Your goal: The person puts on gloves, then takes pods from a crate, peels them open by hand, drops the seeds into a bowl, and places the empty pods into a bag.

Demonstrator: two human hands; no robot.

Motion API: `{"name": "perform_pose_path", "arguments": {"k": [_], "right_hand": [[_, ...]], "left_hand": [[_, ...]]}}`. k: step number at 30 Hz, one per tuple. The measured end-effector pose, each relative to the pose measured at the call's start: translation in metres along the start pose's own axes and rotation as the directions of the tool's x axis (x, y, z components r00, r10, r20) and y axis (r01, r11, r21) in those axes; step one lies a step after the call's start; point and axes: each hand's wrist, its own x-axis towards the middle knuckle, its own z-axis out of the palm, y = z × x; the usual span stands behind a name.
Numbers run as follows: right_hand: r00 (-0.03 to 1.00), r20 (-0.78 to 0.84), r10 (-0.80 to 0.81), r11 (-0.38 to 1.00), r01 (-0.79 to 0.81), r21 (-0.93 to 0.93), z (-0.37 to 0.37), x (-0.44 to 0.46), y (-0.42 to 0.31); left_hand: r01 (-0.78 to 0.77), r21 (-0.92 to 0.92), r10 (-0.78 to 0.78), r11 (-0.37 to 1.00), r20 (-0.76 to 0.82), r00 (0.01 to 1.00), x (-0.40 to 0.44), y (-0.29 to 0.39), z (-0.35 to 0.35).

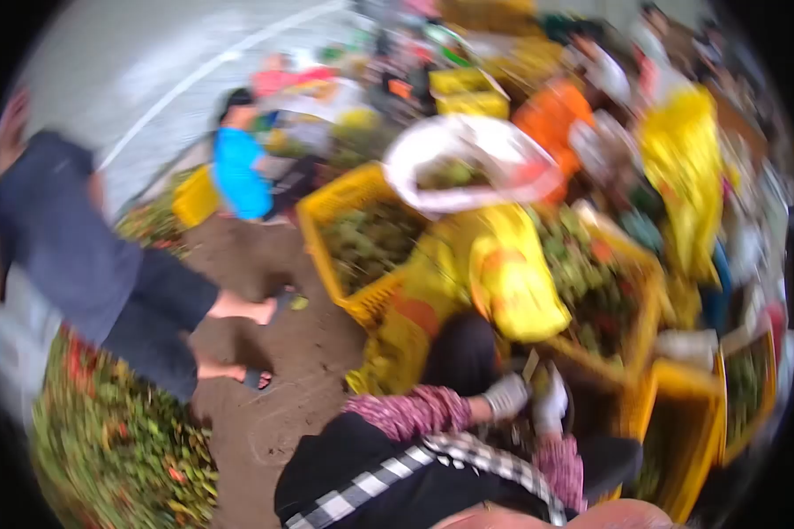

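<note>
Both my hands wear pale gloves and are close together above my lap, below a yellow sack. My left hand (505,397), coming from a pink patterned sleeve, has its fingers curled inward. Beside it my right hand (550,404) is closed around something small and greenish-yellow, too blurred to name. A thin pale piece (530,364) sticks up between the hands; which hand grips it I cannot tell. The yellow sack (516,278) lies just beyond my knees. To its right stands a yellow crate (646,326) of greenish plant matter.
Another yellow crate (331,264) and a white sack (406,141) with plant matter stand ahead. Leafy heap (123,441) at left, beside a person in dark clothes (71,220). A person in blue (241,176) sits farther off. More yellow crates (679,379) crowd the right.
</note>
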Motion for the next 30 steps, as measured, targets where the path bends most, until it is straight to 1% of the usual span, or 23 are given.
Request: {"name": "perform_pose_path", "arguments": {"k": [1,2,3,5,6,11,12,13,14,15,16,17,19,20,21,23,24,25,26,27,28,29,30], "right_hand": [[0.999,0.033,0.000,0.956,0.009,-0.293,-0.016,-0.008,-0.044],[0.988,-0.031,-0.152,0.936,0.134,-0.327,-0.013,-0.007,-0.025],[0.983,-0.059,-0.172,0.927,0.141,-0.347,-0.011,-0.007,-0.016],[0.999,-0.031,-0.032,0.904,0.016,-0.428,-0.019,-0.004,-0.046],[0.998,-0.055,-0.035,0.918,0.010,-0.397,-0.019,-0.007,-0.041],[0.991,-0.131,-0.027,0.922,-0.026,-0.386,-0.024,0.015,-0.029],[0.989,-0.127,0.074,0.972,-0.100,-0.214,-0.028,0.015,-0.025],[0.980,-0.109,0.166,0.985,-0.171,-0.036,-0.033,0.017,-0.023],[0.965,-0.072,0.254,0.960,-0.242,0.143,-0.037,0.018,-0.021],[0.942,-0.015,0.335,0.896,-0.313,0.315,-0.040,0.017,-0.017],[0.932,0.002,0.363,0.887,-0.346,0.305,-0.041,0.016,0.000],[0.943,-0.041,0.332,0.938,-0.325,0.118,-0.033,0.014,0.025],[0.968,-0.097,0.229,0.934,-0.247,-0.259,-0.005,0.007,0.071],[0.945,-0.082,0.316,0.930,-0.326,-0.172,0.008,0.002,0.078],[0.946,-0.158,0.282,0.881,-0.320,-0.348,0.019,-0.005,0.080],[0.888,0.011,0.459,0.837,-0.428,-0.341,0.019,-0.018,0.073],[0.870,0.037,0.491,0.851,-0.470,-0.234,0.046,-0.033,0.144],[0.784,0.028,0.621,0.736,-0.570,-0.365,0.022,-0.020,0.064],[0.793,0.172,0.585,0.771,-0.477,-0.421,0.034,-0.015,0.103],[0.785,0.311,0.536,0.810,-0.375,-0.450,0.047,-0.013,0.151],[0.731,0.444,0.518,0.820,-0.278,-0.500,0.052,-0.006,0.168],[0.743,0.413,0.526,0.756,-0.186,-0.628,0.031,-0.002,0.105],[0.755,0.382,0.533,0.666,-0.095,-0.740,0.009,0.004,0.037]], "left_hand": [[0.077,-0.177,-0.069,0.981,0.050,0.996,-0.005,0.010,-0.037],[0.004,-0.045,-0.003,0.999,0.037,0.999,-0.002,0.000,-0.016],[0.223,-0.332,-0.217,0.917,0.056,0.975,-0.003,0.004,-0.018],[0.519,-0.605,-0.518,0.604,0.197,0.832,-0.002,0.007,-0.012],[0.519,-0.649,-0.502,0.556,0.236,0.832,-0.006,0.015,-0.030],[0.477,-0.566,-0.475,0.673,0.164,0.865,-0.001,0.021,-0.044],[0.441,-0.630,-0.458,0.639,0.148,0.877,0.000,0.019,-0.043],[0.419,-0.789,-0.424,0.449,0.225,0.877,-0.001,0.012,-0.040],[0.496,-0.868,-0.319,0.015,0.466,0.825,0.006,0.017,-0.102],[0.290,-0.933,-0.325,0.213,0.212,0.922,0.004,-0.001,-0.107],[0.224,-0.971,-0.301,-0.083,0.239,0.923,0.012,-0.007,-0.143],[0.208,-0.968,-0.270,-0.142,0.240,0.932,0.014,-0.027,-0.156],[0.039,-0.993,-0.302,-0.111,0.071,0.951,0.020,-0.058,-0.186],[-0.014,-0.996,-0.304,-0.084,0.013,0.953,0.028,-0.073,-0.196],[-0.071,-0.996,-0.299,-0.052,-0.052,0.953,0.036,-0.090,-0.209],[-0.020,-0.997,-0.316,0.078,-0.044,0.948,0.052,-0.126,-0.245],[-0.066,-0.960,-0.308,0.271,-0.152,0.939,0.067,-0.156,-0.259],[-0.049,-0.951,-0.348,0.305,-0.159,0.924,0.078,-0.172,-0.288],[0.005,-0.720,-0.275,0.694,-0.259,0.926,0.093,-0.215,-0.302],[0.139,-0.179,-0.196,0.974,-0.356,0.914,0.108,-0.257,-0.316],[0.252,0.261,-0.115,0.932,-0.446,0.887,0.125,-0.300,-0.329],[0.166,0.211,-0.042,0.963,-0.492,0.870,0.140,-0.312,-0.349],[0.154,0.560,0.052,0.814,-0.335,0.941,0.186,-0.421,-0.318]]}}
